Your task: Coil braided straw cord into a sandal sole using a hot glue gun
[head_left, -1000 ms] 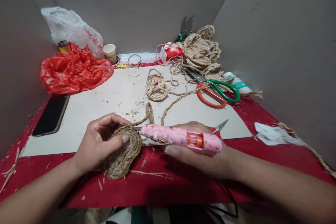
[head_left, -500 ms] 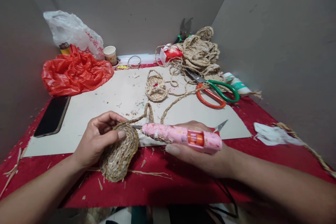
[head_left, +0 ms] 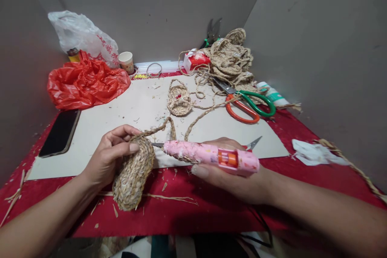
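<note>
A woven straw sole [head_left: 134, 177], oval and coiled from braid, is pinched at its upper edge between the thumb and fingers of my left hand [head_left: 116, 151]. A straw braid [head_left: 159, 129] runs from its top and loops toward the right. My right hand [head_left: 229, 185] is wrapped round a pink hot glue gun [head_left: 193, 151] smeared with old glue. The gun's dark nozzle points left and reaches the sole's upper right edge; whether it touches cannot be made out. Behind my right hand a pointed metal blade [head_left: 254, 143] shows, its other end hidden.
A small straw slipper [head_left: 179, 98] lies on the pale board [head_left: 121, 121]. Scissors with orange and green handles [head_left: 243, 107] rest near a heap of straw soles [head_left: 231, 58]. A phone [head_left: 60, 133], red bag [head_left: 87, 82] and paper cup [head_left: 126, 62] stand left; a cord [head_left: 261, 225] hangs below.
My left hand and the sole have shifted slightly left, and the sole has turned a little. The glue gun has tilted slightly, its nozzle showing more beside the sole's edge.
</note>
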`<action>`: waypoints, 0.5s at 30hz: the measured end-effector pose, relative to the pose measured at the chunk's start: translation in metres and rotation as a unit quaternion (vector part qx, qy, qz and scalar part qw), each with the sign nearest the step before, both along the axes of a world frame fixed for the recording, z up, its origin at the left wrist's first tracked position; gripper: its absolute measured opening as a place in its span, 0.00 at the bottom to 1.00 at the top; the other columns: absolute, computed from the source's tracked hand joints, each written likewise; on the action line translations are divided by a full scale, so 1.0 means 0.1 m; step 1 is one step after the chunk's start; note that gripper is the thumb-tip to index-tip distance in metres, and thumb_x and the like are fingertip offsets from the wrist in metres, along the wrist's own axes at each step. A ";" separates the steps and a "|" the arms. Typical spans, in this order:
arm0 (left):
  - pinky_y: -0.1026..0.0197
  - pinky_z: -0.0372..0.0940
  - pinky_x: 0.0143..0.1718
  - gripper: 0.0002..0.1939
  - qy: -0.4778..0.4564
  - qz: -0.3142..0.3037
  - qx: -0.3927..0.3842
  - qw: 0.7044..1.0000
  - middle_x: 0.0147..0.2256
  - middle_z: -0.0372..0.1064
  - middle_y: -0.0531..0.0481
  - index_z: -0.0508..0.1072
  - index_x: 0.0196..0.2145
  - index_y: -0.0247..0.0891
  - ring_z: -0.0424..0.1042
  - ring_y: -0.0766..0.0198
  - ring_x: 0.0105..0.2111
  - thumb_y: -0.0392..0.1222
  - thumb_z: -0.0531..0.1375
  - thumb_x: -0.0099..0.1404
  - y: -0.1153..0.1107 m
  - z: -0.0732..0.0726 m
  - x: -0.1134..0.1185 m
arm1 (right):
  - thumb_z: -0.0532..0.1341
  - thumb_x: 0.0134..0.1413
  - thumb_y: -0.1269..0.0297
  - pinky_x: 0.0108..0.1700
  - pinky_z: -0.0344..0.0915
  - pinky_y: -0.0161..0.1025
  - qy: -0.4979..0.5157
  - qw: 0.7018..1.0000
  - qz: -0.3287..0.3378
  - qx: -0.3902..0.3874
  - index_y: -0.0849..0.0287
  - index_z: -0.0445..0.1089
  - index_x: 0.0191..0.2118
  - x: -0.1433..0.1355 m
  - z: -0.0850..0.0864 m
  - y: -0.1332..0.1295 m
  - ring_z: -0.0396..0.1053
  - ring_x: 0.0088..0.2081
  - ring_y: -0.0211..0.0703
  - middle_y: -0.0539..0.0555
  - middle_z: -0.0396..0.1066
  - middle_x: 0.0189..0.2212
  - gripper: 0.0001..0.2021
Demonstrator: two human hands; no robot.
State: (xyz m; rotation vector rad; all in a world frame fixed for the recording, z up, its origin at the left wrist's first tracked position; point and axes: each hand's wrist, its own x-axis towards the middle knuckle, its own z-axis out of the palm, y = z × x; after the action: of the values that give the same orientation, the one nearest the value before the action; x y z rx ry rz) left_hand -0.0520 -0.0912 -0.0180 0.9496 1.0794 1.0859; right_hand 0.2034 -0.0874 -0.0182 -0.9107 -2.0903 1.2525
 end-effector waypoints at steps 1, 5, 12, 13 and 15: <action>0.69 0.64 0.23 0.09 -0.007 -0.001 -0.006 1.000 0.23 0.74 0.53 0.77 0.31 0.40 0.70 0.69 0.20 0.36 0.68 0.49 0.00 0.00 0.00 | 0.56 0.61 0.52 0.21 0.56 0.32 -0.002 1.000 0.000 0.003 0.59 0.66 0.25 0.00 0.00 0.00 0.54 0.20 0.34 0.47 0.57 0.17 0.18; 0.68 0.65 0.22 0.10 -0.035 -0.004 -0.026 0.999 0.23 0.75 0.52 0.77 0.32 0.40 0.71 0.68 0.19 0.35 0.67 0.49 0.01 0.00 -0.02 | 0.56 0.61 0.52 0.21 0.56 0.32 -0.009 1.000 -0.001 0.016 0.58 0.65 0.24 0.00 -0.01 -0.01 0.55 0.20 0.35 0.48 0.58 0.17 0.19; 0.68 0.66 0.21 0.11 -0.056 0.010 -0.046 0.997 0.21 0.75 0.52 0.76 0.30 0.39 0.70 0.67 0.18 0.34 0.68 0.46 0.04 0.01 -0.01 | 0.54 0.62 0.49 0.23 0.58 0.34 0.000 1.000 0.014 0.024 0.57 0.65 0.23 0.01 -0.03 -0.01 0.61 0.23 0.39 0.50 0.61 0.17 0.21; 0.68 0.66 0.21 0.11 -0.058 0.012 -0.047 0.997 0.21 0.75 0.52 0.76 0.30 0.39 0.70 0.67 0.18 0.34 0.68 0.46 0.04 0.00 -0.01 | 0.54 0.62 0.48 0.24 0.58 0.34 -0.001 1.000 0.015 0.027 0.57 0.66 0.23 0.01 -0.04 -0.01 0.62 0.24 0.39 0.50 0.61 0.18 0.21; 0.68 0.66 0.21 0.11 -0.057 0.017 -0.050 0.997 0.22 0.75 0.52 0.76 0.30 0.39 0.70 0.67 0.18 0.33 0.68 0.46 0.04 -0.01 -0.01 | 0.54 0.62 0.48 0.24 0.58 0.33 -0.003 0.999 0.015 0.033 0.58 0.65 0.23 0.01 -0.05 -0.01 0.62 0.25 0.39 0.51 0.62 0.19 0.22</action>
State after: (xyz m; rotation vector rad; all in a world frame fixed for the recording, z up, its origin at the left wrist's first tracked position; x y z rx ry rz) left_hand -0.0534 -0.0868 -0.0188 0.7833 1.0493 1.0912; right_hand 0.2046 -0.0884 -0.0229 -0.8585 -2.1449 1.1909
